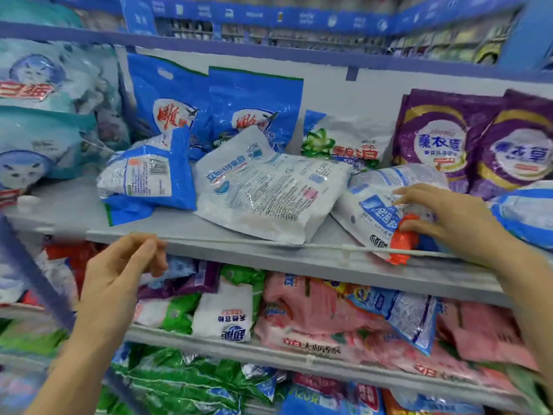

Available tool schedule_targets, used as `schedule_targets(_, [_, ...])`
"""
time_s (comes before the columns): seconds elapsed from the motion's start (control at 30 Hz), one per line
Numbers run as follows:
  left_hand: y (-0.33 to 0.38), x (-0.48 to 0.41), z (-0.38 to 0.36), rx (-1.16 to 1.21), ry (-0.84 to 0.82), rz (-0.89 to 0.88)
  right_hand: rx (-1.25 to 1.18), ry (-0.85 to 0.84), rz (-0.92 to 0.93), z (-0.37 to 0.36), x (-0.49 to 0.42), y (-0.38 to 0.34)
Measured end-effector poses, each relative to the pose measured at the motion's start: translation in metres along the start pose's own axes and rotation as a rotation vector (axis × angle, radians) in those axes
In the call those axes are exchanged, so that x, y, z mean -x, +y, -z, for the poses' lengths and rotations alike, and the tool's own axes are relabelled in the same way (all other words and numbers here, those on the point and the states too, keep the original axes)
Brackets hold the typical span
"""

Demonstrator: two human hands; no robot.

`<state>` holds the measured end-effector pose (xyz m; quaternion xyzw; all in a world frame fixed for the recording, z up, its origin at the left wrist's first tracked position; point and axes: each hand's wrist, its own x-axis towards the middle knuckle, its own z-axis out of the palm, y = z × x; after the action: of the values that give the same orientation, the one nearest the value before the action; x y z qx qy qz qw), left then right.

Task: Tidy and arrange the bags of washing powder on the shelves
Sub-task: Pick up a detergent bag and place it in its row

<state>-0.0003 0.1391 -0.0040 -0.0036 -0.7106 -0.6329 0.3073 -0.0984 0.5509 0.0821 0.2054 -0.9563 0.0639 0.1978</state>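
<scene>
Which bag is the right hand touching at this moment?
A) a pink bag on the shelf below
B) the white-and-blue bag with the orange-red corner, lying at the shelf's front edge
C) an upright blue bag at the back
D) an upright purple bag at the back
B: the right hand has its fingers laid on the white-and-blue bag, which lies flat by the front edge; the purple bags stand behind it, untouched.

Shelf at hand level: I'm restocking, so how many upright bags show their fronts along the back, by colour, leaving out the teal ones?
Blue bags: 2
White-green bag: 1
Purple bags: 2
Total: 5
</scene>
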Motion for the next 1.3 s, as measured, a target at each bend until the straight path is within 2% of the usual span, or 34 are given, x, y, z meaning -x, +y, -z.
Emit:
schedule_targets(0.23, [0.012, -0.011, -0.014, 0.105, -0.105, -0.004, 0.007, 0.119, -0.037, -0.009, -0.011, 0.004])
schedule_targets(0.4, [0.018, -0.009, -0.035, 0.136, -0.203, -0.065, -0.025, 0.296, -0.212, -0.007, -0.036, 0.011])
schedule_targets(0.53, [0.027, -0.012, -0.049, 0.119, -0.265, -0.083, -0.030, 0.355, -0.251, 0.000, -0.054, 0.012])
schedule_targets(0.7, [0.044, -0.017, -0.068, 0.108, -0.301, -0.144, -0.173, 0.403, -0.269, 0.010, -0.060, 0.025])
schedule_targets(0.77, [0.050, -0.018, -0.078, 0.102, -0.312, -0.156, -0.267, 0.461, -0.281, 0.018, -0.059, 0.038])
schedule_targets(0.93, [0.070, -0.028, -0.123, 0.020, -0.391, -0.208, -0.687, 0.629, -0.427, 0.046, -0.046, 0.078])
schedule_targets(1.07, [0.086, -0.049, -0.184, -0.121, -0.450, -0.290, -1.204, 0.717, -0.590, 0.061, -0.037, 0.091])
schedule_targets(1.17, [0.093, -0.069, -0.237, -0.109, -0.519, -0.187, -1.298, 0.671, -0.623, 0.065, -0.034, 0.087])
schedule_targets(1.3, [0.099, -0.087, -0.288, 0.080, -0.594, 0.080, -1.193, 0.480, -0.523, 0.058, -0.039, 0.085])
